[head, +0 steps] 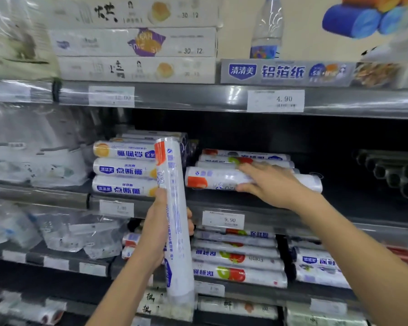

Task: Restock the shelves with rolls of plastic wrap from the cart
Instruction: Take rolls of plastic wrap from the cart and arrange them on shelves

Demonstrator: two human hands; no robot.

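One roll of plastic wrap [175, 220] is still off the shelf. It stands upright in front of the shelving with its orange-marked end up, and the left hand [159, 231] is wrapped around its middle. A second roll [218, 181] lies lengthwise at the front of the middle shelf [353, 220], above the 9.90 price tag [223, 220]. The right hand [272, 184] spans it, fingers over the top and thumb against the near side, so this roll looks to be in the act of being seated, not yet let go. Behind it sits a low stack of like rolls [245, 157], and to their right the shelf runs dark and bare for a good stretch, so there is plainly room for more. To the left, the blue-labelled rolls [125, 170] are stacked three high, and the rolls on the shelf below [238, 257] look well filled. My reading is that restocking is under way but far from finished. The cart is out of view, so how many rolls remain cannot be told.
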